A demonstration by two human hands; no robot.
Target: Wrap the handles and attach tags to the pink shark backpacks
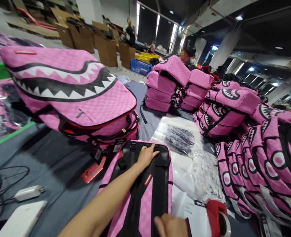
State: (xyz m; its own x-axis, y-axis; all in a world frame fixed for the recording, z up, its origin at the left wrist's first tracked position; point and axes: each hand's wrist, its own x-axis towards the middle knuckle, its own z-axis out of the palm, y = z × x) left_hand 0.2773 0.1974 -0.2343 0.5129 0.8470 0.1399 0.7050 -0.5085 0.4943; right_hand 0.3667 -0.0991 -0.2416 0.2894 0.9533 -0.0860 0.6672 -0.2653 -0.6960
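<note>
A pink and black backpack (146, 194) lies in front of me with its black strap side facing up. Across it reaches my left arm; my left hand (146, 156) rests on the black panel near the top edge, thumb and forefinger apart. My right hand (172, 225) is at the bottom edge of the view, over the lower right of this backpack. It is blurred and partly cut off, so its grip is unclear. Just beyond, a larger pink backpack (71, 89) with a shark-mouth print lies on its side, black tags (118, 145) hanging from it.
Pink backpacks (160, 89) stand stacked at the back, and more (251, 168) are lined up right. Clear plastic bags (177, 135) and a red tape dispenser (216, 217) lie right. A red packet (93, 171), white charger (29, 193) and cables are left. A person (188, 54) is behind the stacks.
</note>
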